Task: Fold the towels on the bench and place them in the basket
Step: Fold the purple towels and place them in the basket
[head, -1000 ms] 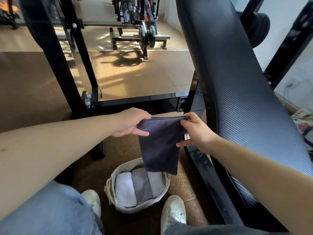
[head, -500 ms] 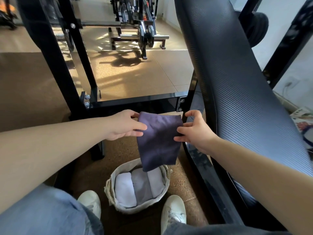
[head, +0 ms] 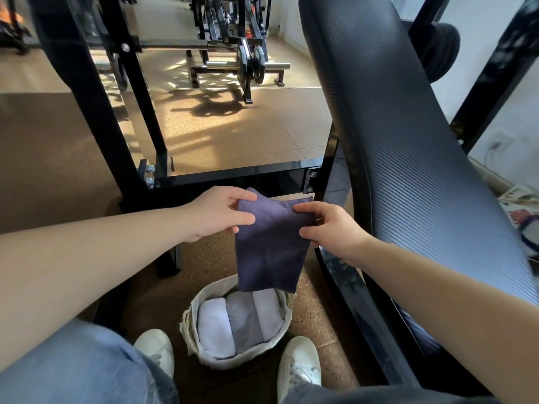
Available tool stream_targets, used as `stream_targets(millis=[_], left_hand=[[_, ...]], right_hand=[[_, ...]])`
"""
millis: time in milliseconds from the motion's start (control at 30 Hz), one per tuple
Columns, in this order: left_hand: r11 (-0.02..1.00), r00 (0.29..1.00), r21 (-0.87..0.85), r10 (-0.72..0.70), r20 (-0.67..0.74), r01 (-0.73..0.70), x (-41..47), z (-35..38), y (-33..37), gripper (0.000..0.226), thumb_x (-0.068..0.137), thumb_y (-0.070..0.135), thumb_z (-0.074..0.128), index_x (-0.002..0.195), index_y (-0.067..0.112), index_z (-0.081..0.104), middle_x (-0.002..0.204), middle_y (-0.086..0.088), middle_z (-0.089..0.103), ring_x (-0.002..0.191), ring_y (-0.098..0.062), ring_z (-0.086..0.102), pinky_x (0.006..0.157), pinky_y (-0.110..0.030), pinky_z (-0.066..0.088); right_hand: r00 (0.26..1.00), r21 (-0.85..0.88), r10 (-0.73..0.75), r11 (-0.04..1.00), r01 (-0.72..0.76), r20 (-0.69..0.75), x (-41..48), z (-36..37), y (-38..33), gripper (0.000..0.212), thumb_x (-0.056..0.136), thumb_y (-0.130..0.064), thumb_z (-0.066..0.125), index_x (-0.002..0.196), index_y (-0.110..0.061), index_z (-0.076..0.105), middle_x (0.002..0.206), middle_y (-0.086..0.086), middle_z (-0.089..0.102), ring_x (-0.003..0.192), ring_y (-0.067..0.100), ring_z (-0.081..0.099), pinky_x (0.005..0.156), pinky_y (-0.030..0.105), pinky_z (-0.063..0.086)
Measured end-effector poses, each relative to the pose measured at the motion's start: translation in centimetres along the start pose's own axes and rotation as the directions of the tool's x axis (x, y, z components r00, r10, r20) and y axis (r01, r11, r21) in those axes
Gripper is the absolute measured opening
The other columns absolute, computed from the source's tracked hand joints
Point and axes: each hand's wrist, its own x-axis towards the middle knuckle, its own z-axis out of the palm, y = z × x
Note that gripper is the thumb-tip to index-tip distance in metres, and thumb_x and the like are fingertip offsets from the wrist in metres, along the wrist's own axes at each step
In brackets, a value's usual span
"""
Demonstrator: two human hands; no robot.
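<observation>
- The dark blue towel (head: 269,246) now hangs shorter than a second ago, its top doubled over.
- Its lower edge now reaches only the far rim of the basket (head: 188,325).
- The left hand (head: 215,212) and right hand (head: 332,228) now pinch its side edges rather than its top corners.

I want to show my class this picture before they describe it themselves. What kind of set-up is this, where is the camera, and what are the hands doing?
There is no machine here: a person wears a camera on the head, so you look down just as they do. The left hand and right hand each pinch an upper side of a folded dark blue towel, which hangs in the air above a pale basket on the floor between two white shoes. Three light folded towels lie side by side in the basket. The black padded bench rises at the right; no towel shows on it. Gym equipment stands behind.
</observation>
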Motion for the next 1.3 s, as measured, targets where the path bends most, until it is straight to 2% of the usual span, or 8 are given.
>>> stream_targets(millis=[100, 233, 467, 833, 967, 1067, 1167, 1300], left_hand=[[0.988, 0.999, 0.146, 0.043, 0.014, -0.044, 0.0, -0.1, -0.1, 0.073, 0.083, 0.016, 0.081, 0.148, 0.026, 0.050, 0.151, -0.001, 0.051, 0.134, -0.020, 0.052, 0.101, -0.029, 0.044], [0.942, 0.995, 0.322, 0.092, 0.034, -0.098, 0.2, 0.1, -0.3, 0.075, 0.081, 0.019, 0.082, 0.149, 0.025, 0.049, 0.151, 0.000, 0.051, 0.136, -0.019, 0.048, 0.104, -0.030, 0.040], [0.904, 0.990, 0.403, 0.115, 0.084, -0.140, 0.6, -0.4, -0.3, 0.040, 0.088, 0.025, 0.074, 0.128, 0.028, 0.069, 0.125, 0.003, 0.069, 0.109, -0.012, 0.063, 0.092, -0.031, 0.052], [0.812, 0.981, 0.554, 0.117, 0.152, -0.183, 0.8, 0.0, -0.7, 0.016, 0.100, 0.036, 0.060, 0.100, 0.024, 0.069, 0.094, 0.001, 0.067, 0.083, -0.009, 0.061, 0.075, -0.025, 0.049], [0.873, 0.991, 0.470, 0.115, 0.064, -0.131, 0.9, -0.2, -1.1, 0.025, 0.096, 0.045, 0.061, 0.085, 0.023, 0.065, 0.082, -0.002, 0.065, 0.075, -0.018, 0.063, 0.070, -0.031, 0.050], [0.940, 0.999, 0.339, 0.045, 0.007, -0.045, 0.7, -0.4, -1.1, 0.026, 0.099, 0.047, 0.056, 0.105, 0.023, 0.066, 0.093, -0.003, 0.068, 0.081, -0.018, 0.066, 0.071, -0.034, 0.057], [0.987, 1.000, 0.163, 0.000, -0.025, 0.004, 0.5, -0.4, -0.8, 0.029, 0.102, 0.041, 0.054, 0.123, 0.024, 0.063, 0.112, -0.001, 0.069, 0.100, -0.017, 0.067, 0.087, -0.039, 0.060], [0.992, 0.997, 0.123, -0.025, -0.077, 0.035, 0.5, -0.6, -0.1, 0.023, 0.102, 0.038, 0.055, 0.107, 0.020, 0.068, 0.103, -0.002, 0.072, 0.095, -0.018, 0.068, 0.087, -0.037, 0.060]], right_hand=[[0.999, -0.095, -0.051, 0.994, 0.052, 0.010, -0.1, 0.1, -0.1, 0.063, 0.085, -0.003, 0.073, 0.140, -0.028, 0.058, 0.109, -0.013, 0.063, 0.109, 0.013, 0.063, 0.089, 0.027, 0.055], [0.990, -0.252, -0.137, 0.958, 0.138, 0.021, -0.2, 0.3, 0.0, 0.060, 0.085, -0.006, 0.071, 0.139, -0.030, 0.059, 0.116, -0.011, 0.063, 0.112, 0.010, 0.058, 0.092, 0.024, 0.048], [0.991, -0.348, -0.135, 0.930, 0.117, -0.025, 0.1, 0.5, 0.1, 0.042, 0.095, -0.013, 0.063, 0.133, -0.031, 0.065, 0.114, -0.005, 0.070, 0.104, 0.013, 0.063, 0.087, 0.027, 0.053], [0.994, -0.526, -0.024, 0.847, 0.078, 0.110, 0.5, 0.5, 0.4, 0.021, 0.104, -0.020, 0.049, 0.120, -0.019, 0.062, 0.106, 0.003, 0.065, 0.093, 0.018, 0.061, 0.067, 0.022, 0.044], [0.999, -0.360, 0.017, 0.933, 0.000, 0.043, 0.7, 0.1, 0.2, 0.014, 0.103, -0.020, 0.053, 0.113, -0.015, 0.061, 0.098, 0.005, 0.066, 0.085, 0.015, 0.062, 0.061, 0.018, 0.044], [0.998, -0.129, 0.067, 0.989, -0.068, -0.012, 0.8, -0.1, 0.2, 0.015, 0.101, -0.027, 0.057, 0.113, -0.019, 0.062, 0.096, -0.002, 0.067, 0.089, 0.014, 0.065, 0.076, 0.029, 0.056], [0.995, 0.085, 0.087, 0.993, -0.083, -0.047, 0.7, 0.1, 0.1, 0.017, 0.101, -0.030, 0.057, 0.114, -0.021, 0.063, 0.105, 0.002, 0.070, 0.100, 0.018, 0.067, 0.088, 0.042, 0.060], [0.991, 0.227, 0.112, 0.969, -0.093, -0.076, 0.5, 0.5, -0.1, 0.017, 0.103, -0.032, 0.056, 0.115, -0.023, 0.065, 0.102, 0.002, 0.071, 0.097, 0.020, 0.069, 0.075, 0.035, 0.062]])
